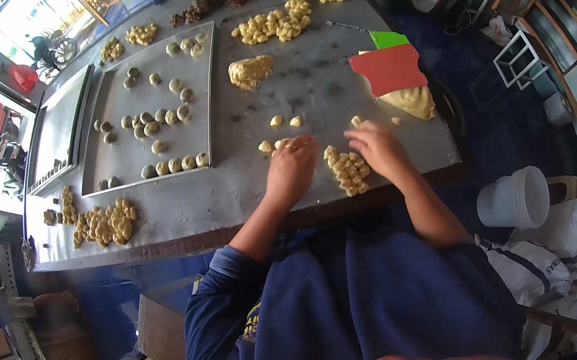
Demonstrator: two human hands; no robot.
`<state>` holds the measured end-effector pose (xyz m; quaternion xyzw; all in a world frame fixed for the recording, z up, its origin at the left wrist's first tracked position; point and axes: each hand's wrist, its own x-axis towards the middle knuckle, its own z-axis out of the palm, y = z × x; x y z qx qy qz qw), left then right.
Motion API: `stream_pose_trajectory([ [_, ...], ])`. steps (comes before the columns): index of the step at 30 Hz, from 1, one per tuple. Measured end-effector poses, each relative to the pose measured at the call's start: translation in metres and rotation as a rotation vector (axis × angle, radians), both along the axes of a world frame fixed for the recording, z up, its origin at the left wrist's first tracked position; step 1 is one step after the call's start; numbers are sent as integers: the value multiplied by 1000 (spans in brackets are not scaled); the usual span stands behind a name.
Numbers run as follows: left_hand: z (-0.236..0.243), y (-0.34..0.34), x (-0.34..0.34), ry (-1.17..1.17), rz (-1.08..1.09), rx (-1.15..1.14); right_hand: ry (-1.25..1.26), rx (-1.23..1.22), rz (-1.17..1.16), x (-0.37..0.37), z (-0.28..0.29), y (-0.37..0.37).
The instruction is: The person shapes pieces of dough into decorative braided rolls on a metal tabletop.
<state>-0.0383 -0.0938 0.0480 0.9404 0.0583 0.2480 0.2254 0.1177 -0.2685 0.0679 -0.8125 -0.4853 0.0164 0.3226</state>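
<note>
Leaning over the near edge of the worktop (327, 89), with left hand (293, 169) and right hand (381, 149) on either side of a heap of small dough pieces (348, 170), probably to have it within easy reach of both. Bending the left fingers down by loose dough bits (265, 146); pointing the right ones in beside a single dough scrap (357, 121). Cannot tell whether the grip is released or grasping on either side, for want of a clear look beneath the fingers. Can see a dough mass (413, 104) partly under a red sheet (389, 72), perhaps against drying. Can also see rounded balls (175, 165) on the tray (124, 154), some lined along the near rim, maybe to save space.
</note>
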Motion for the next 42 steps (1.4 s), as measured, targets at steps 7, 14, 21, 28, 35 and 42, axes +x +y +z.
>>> stream_pose_trajectory([
  [7,-1,-14,25,230,-124,-103,82,-138,65,-8,-15,-5],
  [14,-7,-8,18,196,-67,-157,235,34,179,-15,-1,0],
  [21,19,-4,2,38,112,-498,223,324,137,-18,-12,1],
  [28,28,-8,-13,40,97,-790,483,357,76,-26,-1,4],
  [35,15,-4,-20,-67,68,-547,288,248,148,-30,19,-1],
  [42,11,-10,-17,-97,-72,-542,462,344,135,-21,4,-9],
])
